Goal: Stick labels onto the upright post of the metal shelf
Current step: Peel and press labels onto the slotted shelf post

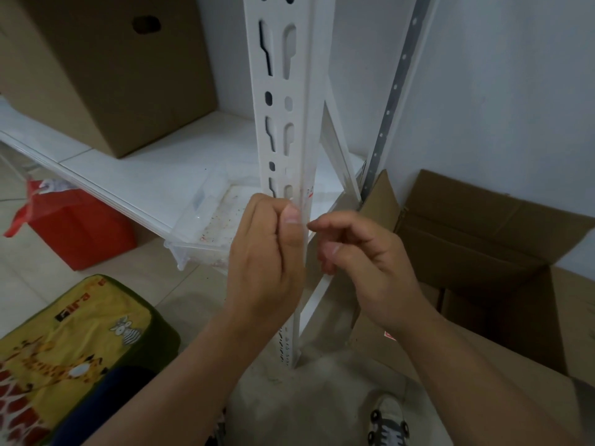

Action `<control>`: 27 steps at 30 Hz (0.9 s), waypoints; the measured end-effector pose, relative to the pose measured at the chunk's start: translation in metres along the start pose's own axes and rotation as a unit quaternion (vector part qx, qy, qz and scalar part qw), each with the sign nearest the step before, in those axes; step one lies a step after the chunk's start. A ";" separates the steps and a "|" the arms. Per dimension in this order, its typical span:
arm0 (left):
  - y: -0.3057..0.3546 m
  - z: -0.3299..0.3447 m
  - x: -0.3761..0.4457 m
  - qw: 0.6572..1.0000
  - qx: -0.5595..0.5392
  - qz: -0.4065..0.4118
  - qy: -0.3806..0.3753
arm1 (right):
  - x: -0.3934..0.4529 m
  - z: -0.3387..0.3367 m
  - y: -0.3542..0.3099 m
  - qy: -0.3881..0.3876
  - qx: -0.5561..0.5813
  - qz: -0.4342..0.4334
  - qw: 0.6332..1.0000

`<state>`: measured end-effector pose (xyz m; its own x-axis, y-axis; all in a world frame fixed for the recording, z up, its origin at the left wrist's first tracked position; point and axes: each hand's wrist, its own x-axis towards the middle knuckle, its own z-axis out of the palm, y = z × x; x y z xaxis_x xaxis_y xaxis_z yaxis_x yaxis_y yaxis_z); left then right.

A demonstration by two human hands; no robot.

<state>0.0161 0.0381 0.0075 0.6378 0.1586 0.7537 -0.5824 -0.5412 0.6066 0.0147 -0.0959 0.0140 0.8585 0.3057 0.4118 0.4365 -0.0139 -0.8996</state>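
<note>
The white slotted upright post of the metal shelf rises through the middle of the head view. My left hand is curled against the post's front corner, thumb pressed flat on its edge. A small white label with red marks sits on the post just above that thumb. My right hand hovers just right of the post, fingers loosely bent, forefinger tip near the edge. Whether either hand holds a label is hidden by the fingers.
A closed cardboard box stands on the white shelf board. A clear plastic tray juts from under the shelf. A red bag and yellow giraffe cushion lie left; an open carton sits right. My shoe is below.
</note>
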 end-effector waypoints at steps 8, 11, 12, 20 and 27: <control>-0.032 -0.019 0.026 0.972 0.013 -0.233 0.024 | 0.018 0.006 0.010 0.156 -0.022 0.062 0.986; -0.056 -0.015 0.036 0.953 0.031 -0.303 0.004 | 0.024 0.010 0.013 0.172 -0.006 0.060 0.983; -0.064 -0.012 0.038 0.946 0.042 -0.321 -0.007 | 0.026 0.011 0.013 0.172 -0.009 0.055 0.983; -0.117 -0.001 0.039 0.887 0.201 -0.401 -0.109 | 0.028 0.013 0.020 0.160 -0.132 -0.025 0.978; -0.089 0.008 0.037 0.939 0.046 -0.328 -0.090 | 0.034 0.010 0.023 0.161 -0.215 -0.098 0.958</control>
<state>0.0955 0.0853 -0.0211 0.9242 0.3446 0.1647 0.0070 -0.4464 0.8948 0.0509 -0.0761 0.0058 0.7572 0.0340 0.6523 0.6091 -0.3976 -0.6862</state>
